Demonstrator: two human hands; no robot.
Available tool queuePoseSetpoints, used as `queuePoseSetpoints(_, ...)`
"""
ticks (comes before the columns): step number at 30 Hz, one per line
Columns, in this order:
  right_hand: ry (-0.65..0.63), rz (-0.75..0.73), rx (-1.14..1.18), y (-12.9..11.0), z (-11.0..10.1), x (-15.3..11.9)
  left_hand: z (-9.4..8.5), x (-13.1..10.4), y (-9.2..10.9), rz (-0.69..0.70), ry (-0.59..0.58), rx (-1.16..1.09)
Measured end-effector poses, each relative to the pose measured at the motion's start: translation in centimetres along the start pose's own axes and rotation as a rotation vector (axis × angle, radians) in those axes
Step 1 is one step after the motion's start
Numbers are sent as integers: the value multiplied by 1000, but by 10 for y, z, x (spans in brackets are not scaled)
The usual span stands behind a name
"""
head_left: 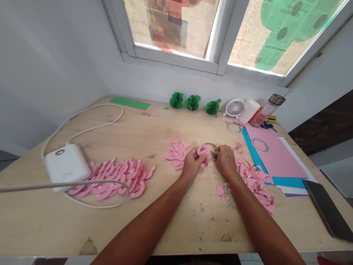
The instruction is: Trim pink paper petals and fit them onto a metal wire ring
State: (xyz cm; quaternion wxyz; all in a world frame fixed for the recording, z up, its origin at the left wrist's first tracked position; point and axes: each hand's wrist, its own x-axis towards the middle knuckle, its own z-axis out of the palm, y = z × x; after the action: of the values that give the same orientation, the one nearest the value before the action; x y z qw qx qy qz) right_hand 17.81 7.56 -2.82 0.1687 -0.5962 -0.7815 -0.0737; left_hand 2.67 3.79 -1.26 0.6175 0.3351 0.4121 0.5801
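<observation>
Between the thumb and fingers of my left hand (pixel 193 162) is a curvy cut piece of pink paper (pixel 203 149) with an opening in it, held above the table. My right hand (pixel 226 158) is closed around small scissors (pixel 213 154); their dark blades point toward the paper, and their handles are hidden by the fingers. Just behind both hands a tape roll (pixel 211 144) lies flat. Beside my left hand rests a small pile of pink paper petals (pixel 176 152). Pink paper scraps (pixel 256 187) are heaped by my right forearm.
A larger heap of curved pink strips (pixel 118 178) lies left, near a white power bank (pixel 67 165) with a looping cable. Green paper balls (pixel 192 102), a small fan (pixel 235 107) and a bottle (pixel 267 110) line the wall. Paper sheets (pixel 281 154) and a phone (pixel 328 209) lie right.
</observation>
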Motion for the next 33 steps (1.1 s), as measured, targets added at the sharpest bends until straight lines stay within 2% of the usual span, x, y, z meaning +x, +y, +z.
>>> queuePoseSetpoints(14,67,41,88,2,2,-1,1,-1,2,-27,11,34)
queuePoseSetpoints(20,35,27,87,0,2,0,1,1,-3,-9,-45,86)
queuePoseSetpoints(28,15,8,115,2,5,1,-3,1,-13,172,-227,457)
queuePoseSetpoints(33,9,2,175,2,3,2,-2,-1,-10,253,-262,593)
